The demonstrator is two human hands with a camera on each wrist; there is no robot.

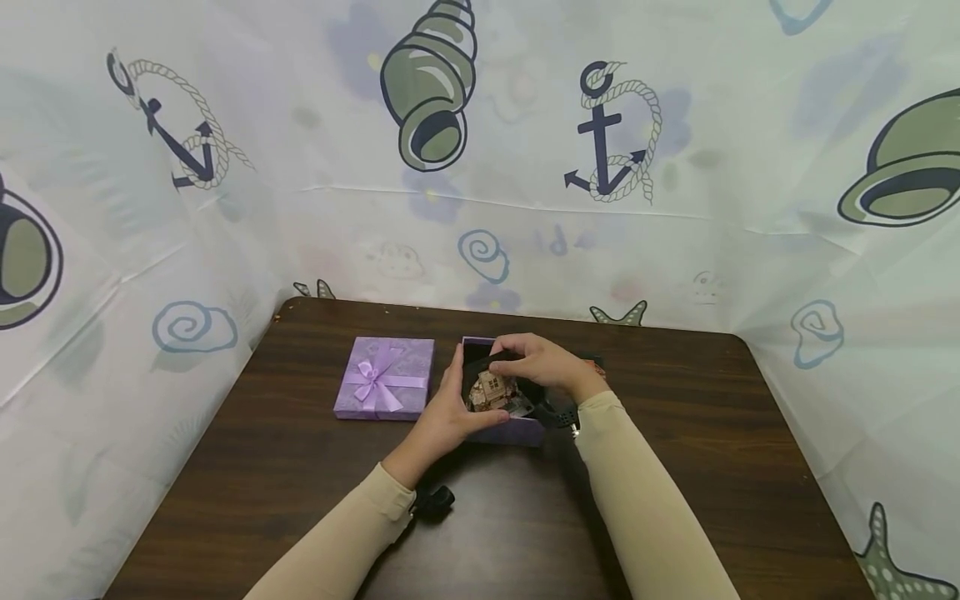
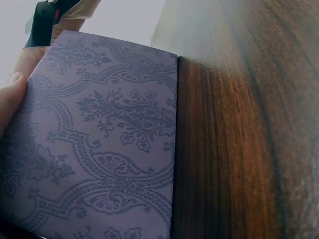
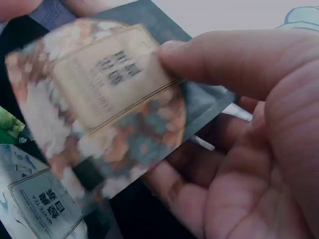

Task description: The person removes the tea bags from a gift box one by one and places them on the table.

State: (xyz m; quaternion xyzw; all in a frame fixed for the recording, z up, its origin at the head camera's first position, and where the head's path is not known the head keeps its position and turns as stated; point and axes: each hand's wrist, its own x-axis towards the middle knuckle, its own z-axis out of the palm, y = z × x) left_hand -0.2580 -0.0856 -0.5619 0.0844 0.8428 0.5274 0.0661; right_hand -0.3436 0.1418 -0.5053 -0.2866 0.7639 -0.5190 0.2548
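My right hand (image 1: pixel 546 365) pinches a tea sachet (image 3: pixel 119 74) between thumb and fingers, over an open purple box (image 1: pixel 517 432). The sachet has a floral print, a pale label with Chinese characters and a dark grey edge. My left hand (image 1: pixel 448 412) holds the box at its near left corner, fingers along the left side and thumb over the front rim. In the left wrist view the patterned box wall (image 2: pixel 114 129) fills much of the picture, with the thumb at its edge. A pale sachet marked WHITE TEA (image 3: pixel 47 204) lies below the held one.
A purple lid with a ribbon bow (image 1: pixel 397 400) lies on the brown table (image 1: pixel 697 433) left of the box. Something dark and orange (image 1: pixel 598 365) shows partly behind my right wrist. A printed cloth (image 1: pixel 525 250) hangs behind the table.
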